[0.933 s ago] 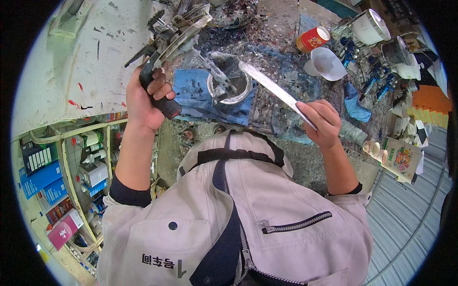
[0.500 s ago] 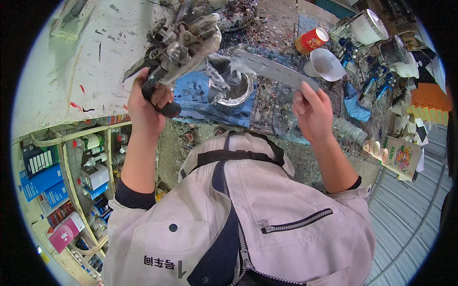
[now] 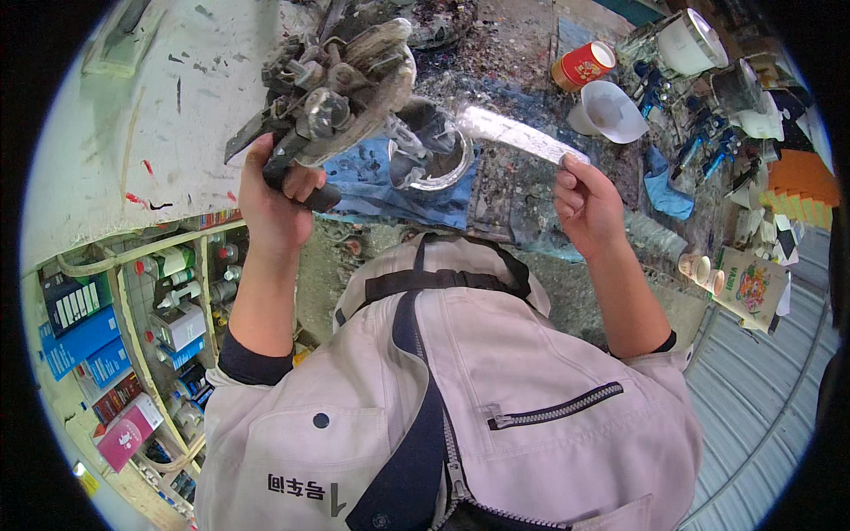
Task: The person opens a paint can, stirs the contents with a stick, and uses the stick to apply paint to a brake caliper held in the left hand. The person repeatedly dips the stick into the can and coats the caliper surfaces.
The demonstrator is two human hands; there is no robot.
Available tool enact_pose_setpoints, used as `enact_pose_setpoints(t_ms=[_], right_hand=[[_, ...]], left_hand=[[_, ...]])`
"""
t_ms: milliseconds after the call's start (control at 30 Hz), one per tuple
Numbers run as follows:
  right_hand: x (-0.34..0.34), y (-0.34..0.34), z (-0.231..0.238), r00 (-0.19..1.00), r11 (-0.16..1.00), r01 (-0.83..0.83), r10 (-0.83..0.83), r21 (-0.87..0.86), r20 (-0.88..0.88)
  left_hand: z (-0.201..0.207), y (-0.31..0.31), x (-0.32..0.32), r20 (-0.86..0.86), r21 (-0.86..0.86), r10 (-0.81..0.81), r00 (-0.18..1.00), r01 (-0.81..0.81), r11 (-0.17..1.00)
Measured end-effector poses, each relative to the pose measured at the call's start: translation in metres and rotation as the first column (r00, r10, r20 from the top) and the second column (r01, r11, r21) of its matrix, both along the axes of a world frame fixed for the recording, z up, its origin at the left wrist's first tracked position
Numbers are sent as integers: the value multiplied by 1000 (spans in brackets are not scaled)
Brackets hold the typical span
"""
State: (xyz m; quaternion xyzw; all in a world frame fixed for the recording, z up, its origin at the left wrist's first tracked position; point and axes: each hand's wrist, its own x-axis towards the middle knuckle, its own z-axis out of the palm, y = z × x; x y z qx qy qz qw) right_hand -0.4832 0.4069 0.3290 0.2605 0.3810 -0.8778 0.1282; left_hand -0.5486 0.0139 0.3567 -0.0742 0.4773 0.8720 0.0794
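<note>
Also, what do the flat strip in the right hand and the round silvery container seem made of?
Flat strip: probably smooth metal; its surface throws back bright glare. Round silvery container: perhaps shiny metal, since it glints, but silver paint is possible.

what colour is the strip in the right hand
Silvery; the flat strip shows best in the head view.

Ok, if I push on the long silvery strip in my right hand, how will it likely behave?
The strip is probably fairly stiff, since it juts out straight from your right hand. It looks narrow and flat, so it's likely light and not apt to roll.
</note>
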Motion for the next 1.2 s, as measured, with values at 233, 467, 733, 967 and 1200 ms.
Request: enact_pose_setpoints(t_ms=[233,467,733,967,1200], right_hand=[[7,-21,5,830,850,192,126,490,-544],[-12,-14,12,280,181,743,790,644,-545],[0,18,7,244,86,790,865,607,-439],[8,33,6,234,109,768,869,631,-436],[4,30,24,243,67,802,871,594,-426]], left_hand=[[15,9,-7,0,-68,-16,1000,16,998],[33,14,-14,83,78,-100,992,93,993],[31,3,-17,78,109,-168,983,159,981],[28,4,-14,31,-33,-68,997,69,997],[29,-2,-14,6,-42,-15,1000,16,999]])
